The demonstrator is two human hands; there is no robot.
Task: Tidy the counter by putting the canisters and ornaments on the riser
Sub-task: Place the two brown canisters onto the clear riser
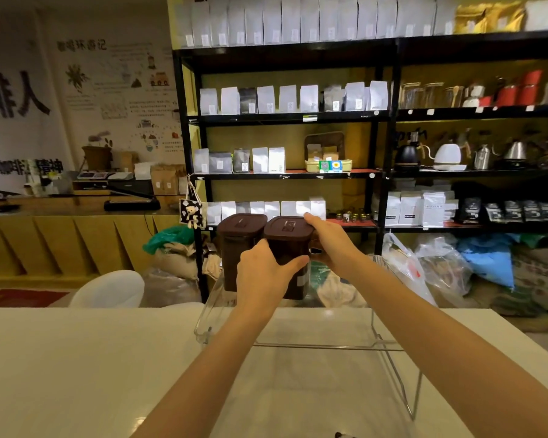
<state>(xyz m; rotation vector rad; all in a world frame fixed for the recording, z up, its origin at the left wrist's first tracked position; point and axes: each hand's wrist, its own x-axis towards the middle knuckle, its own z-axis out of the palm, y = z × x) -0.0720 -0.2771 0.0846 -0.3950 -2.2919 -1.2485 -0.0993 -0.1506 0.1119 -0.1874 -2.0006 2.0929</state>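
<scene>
Two dark brown square canisters stand side by side on the far part of a clear acrylic riser (pixel 329 344) on the white counter. The left canister (pixel 236 245) stands free. Both my hands hold the right canister (pixel 290 238): my left hand (pixel 263 276) wraps its front left side, and my right hand (pixel 328 241) grips its right side with fingers over the lid edge. The canister's lower front is hidden behind my left hand. No ornaments are in view.
The white counter (pixel 76 358) stretches left and right of the riser. Beyond it stand a white chair (pixel 111 289), black shelving (pixel 383 172) with coffee bags and kettles, and sacks and plastic bags on the floor. A small dark object (pixel 342 435) peeks in at the bottom edge.
</scene>
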